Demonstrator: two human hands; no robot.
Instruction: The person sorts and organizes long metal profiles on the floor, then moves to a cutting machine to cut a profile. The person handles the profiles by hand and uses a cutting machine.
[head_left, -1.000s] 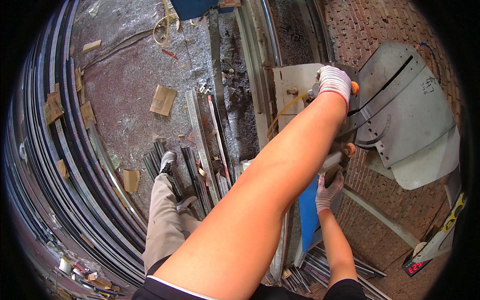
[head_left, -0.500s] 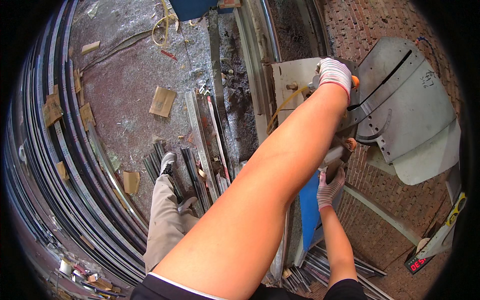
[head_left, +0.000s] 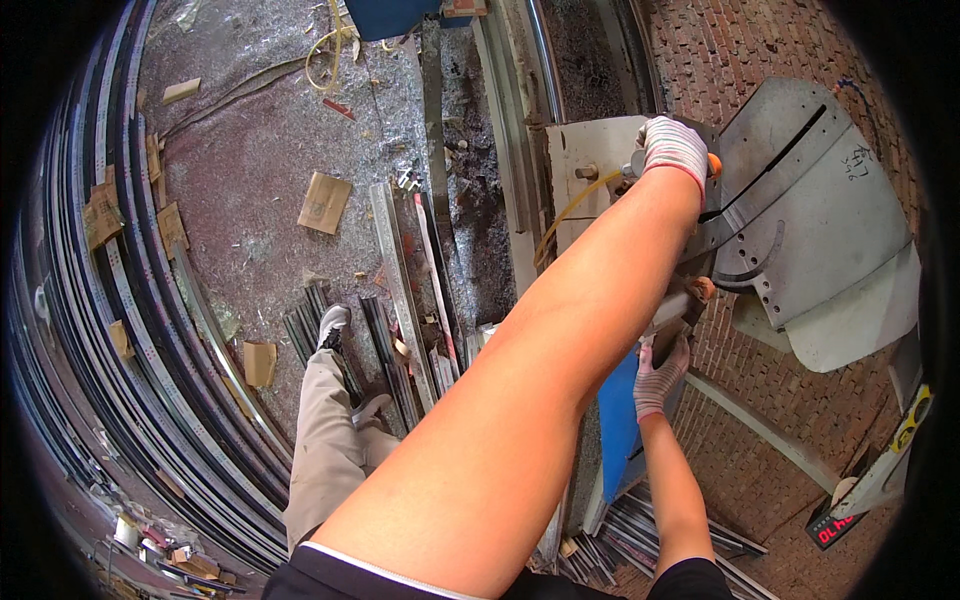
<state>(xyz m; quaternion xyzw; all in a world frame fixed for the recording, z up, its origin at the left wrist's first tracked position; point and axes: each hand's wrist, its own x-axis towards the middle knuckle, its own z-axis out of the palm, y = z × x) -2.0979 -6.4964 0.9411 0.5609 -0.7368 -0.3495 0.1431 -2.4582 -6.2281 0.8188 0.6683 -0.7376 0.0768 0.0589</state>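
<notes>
My left hand [head_left: 676,152], in a striped white glove, reaches across the middle to a machine and is closed round a grey metal cylinder [head_left: 634,165] with an orange end [head_left: 713,166]. A yellow hose [head_left: 580,205] runs up to this cylinder. Lower down, my right hand [head_left: 662,380], gloved alike, has thumb and fingers curled up against the machine's underside, below a second pale cylinder [head_left: 672,312] with an orange end [head_left: 704,288]. What its fingers grip is hidden. Part of the machine body lies behind my left forearm.
A large grey slotted plate [head_left: 820,220] juts out at the right. A blue panel [head_left: 619,420] stands below the machine. Long metal profiles [head_left: 150,340] line the left floor. Cardboard scraps [head_left: 325,203] and metal shavings litter the ground. A red digital display [head_left: 833,527] sits lower right.
Both hands keep their places and grips. The view has shifted very slightly, and the digits on the red display differ.
</notes>
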